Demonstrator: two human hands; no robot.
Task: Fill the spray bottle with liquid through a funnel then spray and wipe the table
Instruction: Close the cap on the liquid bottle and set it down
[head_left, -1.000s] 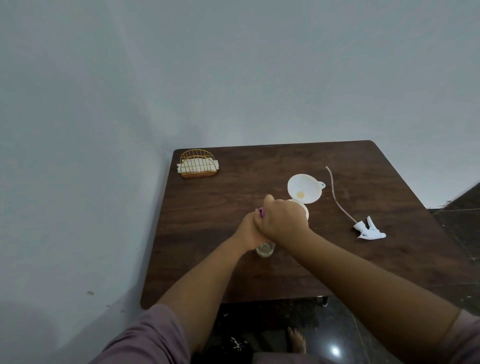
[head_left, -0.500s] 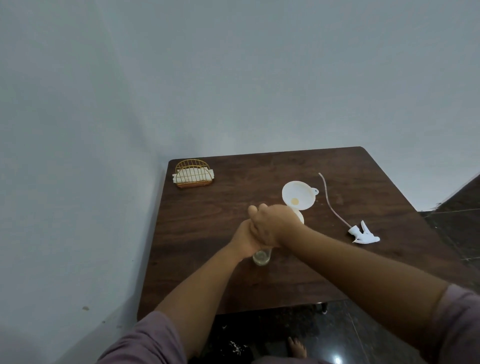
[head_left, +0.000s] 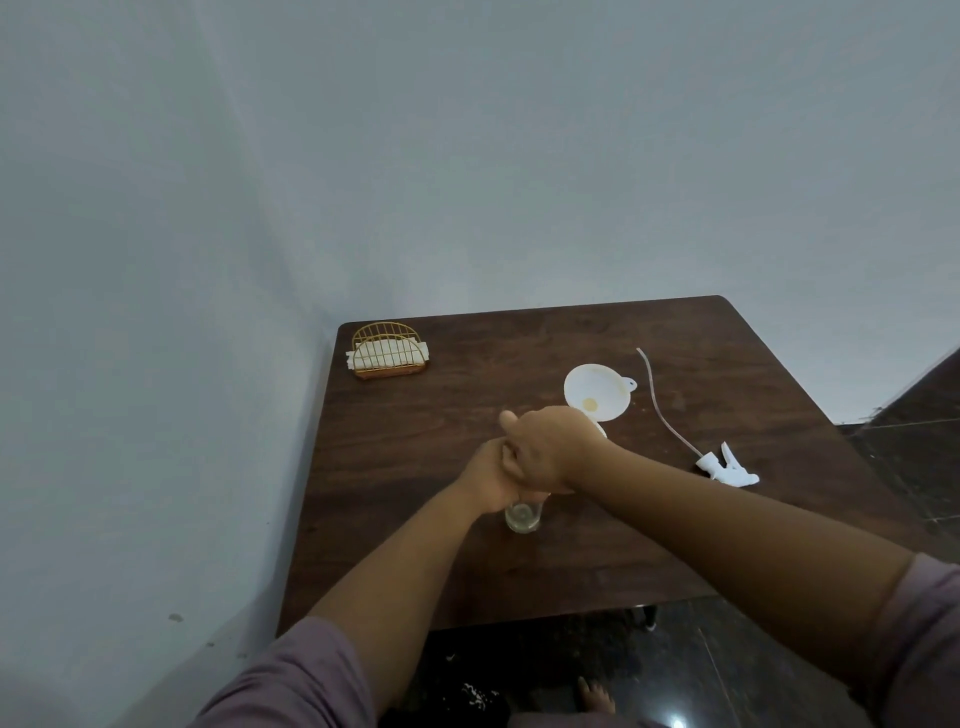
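Note:
A small clear bottle (head_left: 523, 517) with a little liquid stands on the dark wooden table (head_left: 415, 415) near its middle. Only its base shows. My left hand (head_left: 485, 480) is wrapped around its body. My right hand (head_left: 545, 447) is closed over its top and overlaps the left hand's fingers, hiding the cap. Just behind my right hand a white funnel (head_left: 597, 397) sits in the neck of a white spray bottle (head_left: 601, 430), which is mostly hidden. The white trigger spray head (head_left: 730, 470) lies on the table to the right, its thin dip tube (head_left: 658, 400) stretching toward the back.
A gold wire holder with white napkins (head_left: 388, 352) stands at the table's far left corner, against the grey wall. Dark tiled floor lies beyond the table's right and near edges, and a bare foot (head_left: 597, 696) shows below.
Both hands stay clamped on the clear bottle, and my right hand has turned a little over its top. A purple bit seen between the hands a second ago is now covered.

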